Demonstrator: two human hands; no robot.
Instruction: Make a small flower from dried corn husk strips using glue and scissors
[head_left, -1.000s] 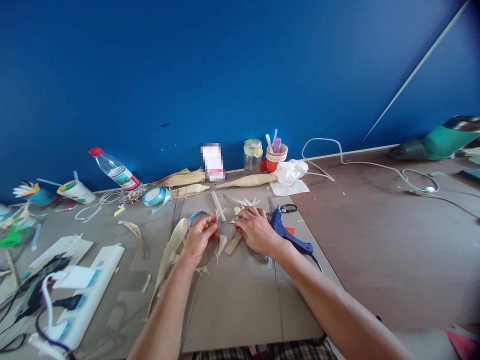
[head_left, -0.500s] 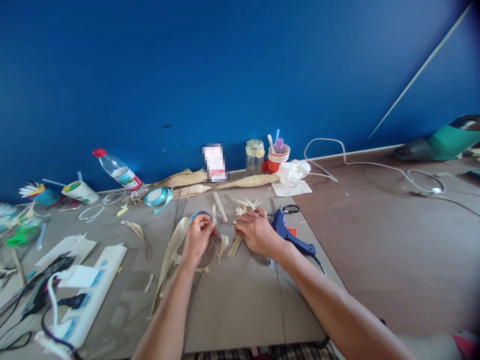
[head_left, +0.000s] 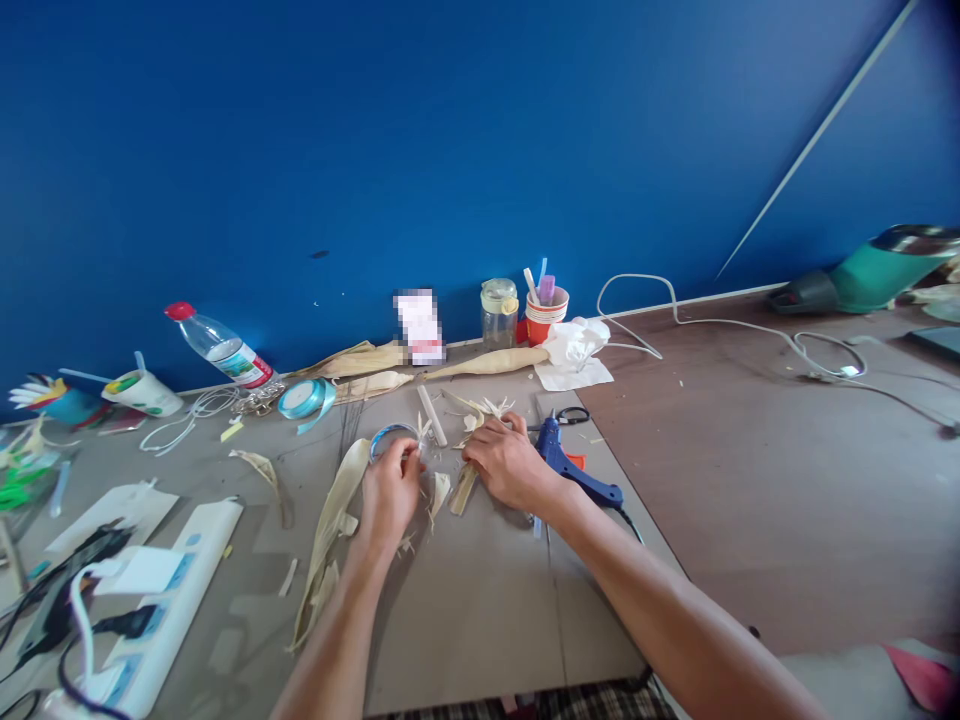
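My left hand (head_left: 394, 490) is closed in a pinch on a small pale frayed piece of dried husk (head_left: 421, 430), whose tips stick up past the fingertips. Behind it lies a blue-rimmed roll (head_left: 388, 434), partly hidden. My right hand (head_left: 510, 460) rests low over the board with fingers curled down. A flat strip of dried husk (head_left: 464, 489) pokes out from under those fingers; their tips are hidden. Just beyond sits a fringed husk piece (head_left: 496, 408). A blue glue gun (head_left: 574, 465) lies right of that hand. Between the hands is a torn husk scrap (head_left: 439, 493).
A long husk (head_left: 330, 540) lies left of my left arm. Further left is a white power strip (head_left: 184, 600) with plugs and cables. Along the wall stand a plastic bottle (head_left: 225, 350), ribbon spool (head_left: 302, 398), jar (head_left: 499, 312) and paper cups (head_left: 546, 318). Scissors (head_left: 573, 415) lie behind the glue gun.
The whole view has shifted slightly, so the scene sits a little further left. My left hand keeps its pinch and has turned slightly. My right hand stays nearly in place.
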